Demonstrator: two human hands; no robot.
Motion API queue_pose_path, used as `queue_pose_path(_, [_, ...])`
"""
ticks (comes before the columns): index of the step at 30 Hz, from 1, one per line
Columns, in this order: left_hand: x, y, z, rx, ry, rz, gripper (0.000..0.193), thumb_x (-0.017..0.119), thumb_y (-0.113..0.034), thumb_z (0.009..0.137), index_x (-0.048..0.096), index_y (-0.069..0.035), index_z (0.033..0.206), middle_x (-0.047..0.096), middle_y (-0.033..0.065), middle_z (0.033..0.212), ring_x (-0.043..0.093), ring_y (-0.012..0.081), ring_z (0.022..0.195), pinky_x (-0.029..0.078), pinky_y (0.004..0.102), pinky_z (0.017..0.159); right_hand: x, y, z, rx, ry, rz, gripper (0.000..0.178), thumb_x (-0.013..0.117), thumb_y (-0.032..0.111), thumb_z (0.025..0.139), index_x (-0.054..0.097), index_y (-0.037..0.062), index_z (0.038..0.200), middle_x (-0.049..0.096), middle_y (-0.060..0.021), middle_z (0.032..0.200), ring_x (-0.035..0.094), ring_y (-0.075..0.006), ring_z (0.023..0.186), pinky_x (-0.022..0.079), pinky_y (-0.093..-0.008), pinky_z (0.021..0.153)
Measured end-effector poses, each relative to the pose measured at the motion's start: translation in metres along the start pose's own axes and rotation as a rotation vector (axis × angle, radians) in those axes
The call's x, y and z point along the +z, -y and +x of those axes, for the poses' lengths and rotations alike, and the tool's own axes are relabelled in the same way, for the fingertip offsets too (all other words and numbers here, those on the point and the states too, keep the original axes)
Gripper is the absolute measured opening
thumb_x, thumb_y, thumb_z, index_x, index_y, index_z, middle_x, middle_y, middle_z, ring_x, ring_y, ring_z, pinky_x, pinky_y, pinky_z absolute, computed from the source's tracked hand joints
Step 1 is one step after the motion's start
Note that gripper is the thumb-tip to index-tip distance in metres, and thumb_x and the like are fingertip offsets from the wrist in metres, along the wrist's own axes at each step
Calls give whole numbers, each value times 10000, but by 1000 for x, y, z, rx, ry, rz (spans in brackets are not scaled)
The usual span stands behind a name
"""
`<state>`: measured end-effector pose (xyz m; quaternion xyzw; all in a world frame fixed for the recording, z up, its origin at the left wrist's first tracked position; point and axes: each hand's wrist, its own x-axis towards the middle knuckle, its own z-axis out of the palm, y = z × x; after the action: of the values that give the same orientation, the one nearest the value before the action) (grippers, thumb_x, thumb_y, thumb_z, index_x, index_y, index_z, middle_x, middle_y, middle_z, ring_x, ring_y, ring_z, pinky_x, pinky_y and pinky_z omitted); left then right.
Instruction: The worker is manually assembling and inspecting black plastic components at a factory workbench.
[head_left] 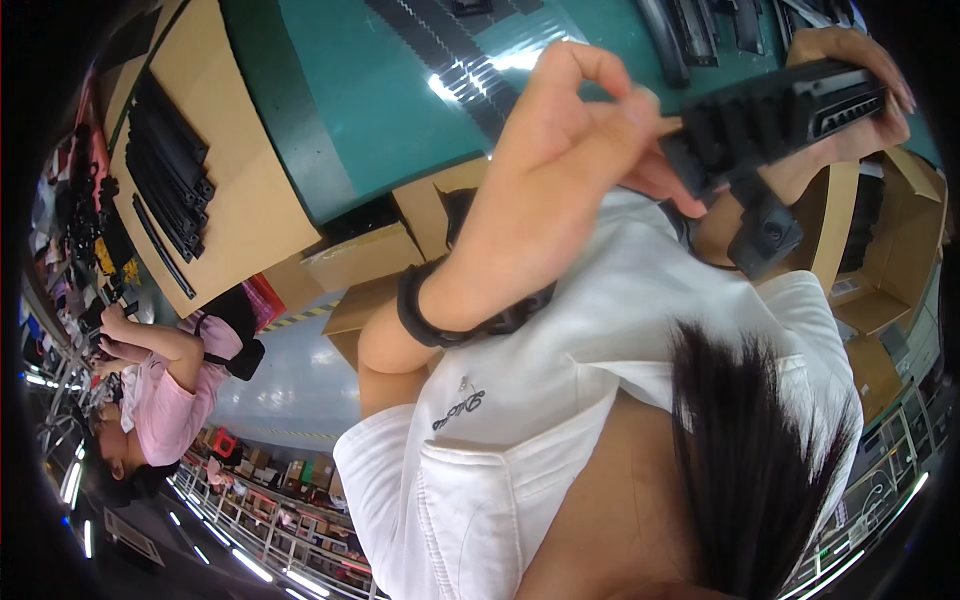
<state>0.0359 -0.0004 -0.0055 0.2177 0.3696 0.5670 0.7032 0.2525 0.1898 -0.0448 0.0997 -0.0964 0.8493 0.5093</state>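
Note:
My right hand (856, 62) grips a dark, long, box-shaped plastic part (750, 122), with ribs along its side and a slotted end. It holds this part above the near edge of the green work table (390, 120). My left hand (575, 150) is at the part's left end, thumb and forefinger pinched together. A small brownish bit shows beside the fingertips; whether they grip it is unclear. The other left fingers reach behind the part's end. A black band circles my left wrist, and a small black camera (768, 235) hangs at my right wrist.
Several long black plastic parts (165, 150) lie on a cardboard sheet (240, 190) at left. More black parts (690, 35) lie at the far right of the table. Cardboard boxes (890, 250) stand below the table edge. A co-worker in pink (180, 390) is at left.

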Motion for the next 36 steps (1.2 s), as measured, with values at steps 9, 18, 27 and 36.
queue_pose_path(9, [-20,-32,16,-446,320,131,422,687,-233,956,569,46,1250,692,155,946,705,228,752,577,348,711,18,-130,-26,227,-24,-265,342,588,140,847,581,-40,1138,703,-190,1073,711,-338,1018,582,-419,946])
queue_pose_path(18, [-182,-128,-49,157,-907,1406,421,767,-203,859,602,14,1181,685,86,895,610,160,702,501,313,656,12,-64,11,321,109,-1723,731,737,317,959,384,65,1547,545,-163,1460,599,-262,1271,490,-379,1060])
queue_pose_path(27, [-393,-225,-91,-314,-1382,1934,792,814,-409,791,544,12,1405,659,289,1293,634,424,1228,494,471,1047,-37,-42,126,439,192,-2716,689,747,390,879,538,-116,1297,642,-316,1224,630,-471,1125,503,-462,1015])
queue_pose_path(36, [-288,-185,-34,402,-1183,2117,583,786,-482,846,693,-76,1254,678,228,1234,634,413,1173,490,470,1020,-85,-80,154,527,-55,-2761,1138,838,437,769,238,-176,1517,538,-386,1369,586,-468,1239,505,-435,1039])
